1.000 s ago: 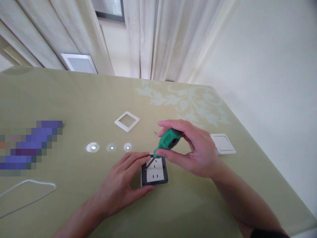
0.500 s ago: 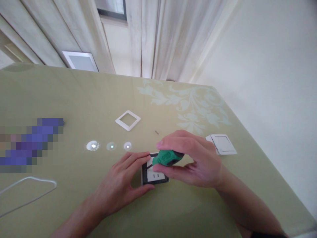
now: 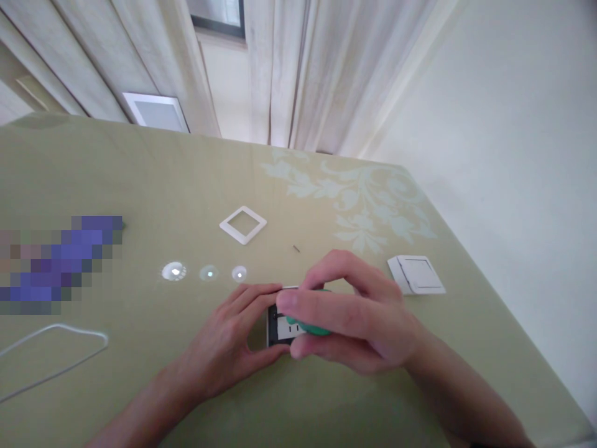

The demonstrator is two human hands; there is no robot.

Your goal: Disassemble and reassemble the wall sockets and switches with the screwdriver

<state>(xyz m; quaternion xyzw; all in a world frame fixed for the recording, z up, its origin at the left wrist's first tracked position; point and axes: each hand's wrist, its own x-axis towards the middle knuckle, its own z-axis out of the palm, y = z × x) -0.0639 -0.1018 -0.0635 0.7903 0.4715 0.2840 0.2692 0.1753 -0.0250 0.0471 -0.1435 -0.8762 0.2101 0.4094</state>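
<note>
My right hand (image 3: 354, 320) closed around stubby green-handled screwdriver (image 3: 308, 328), over small white plastic wall socket in dark frame (image 3: 278, 328). My left hand (image 3: 224, 348) pinches socket's left edges, near front edge of olive-clothed table (image 3: 186, 186). Socket looks light, rigid, likely slides on cloth; best held by frame edges.

Two hands: left hand (image 3: 224, 348), right hand (image 3: 364, 317). One socket (image 3: 278, 328), one screwdriver (image 3: 308, 328), one frame (image 3: 232, 233), one switch (image 3: 417, 274), one screw (image 3: 296, 249).

Olive-green worktop (image 3: 140, 180) with a pale leaf pattern (image 3: 354, 199) towards its far right. Cream curtains (image 3: 303, 68) hang across the top of the frame, a dark-framed window (image 3: 219, 14) between them. A plain white wall (image 3: 513, 124) fills the right side.
</note>
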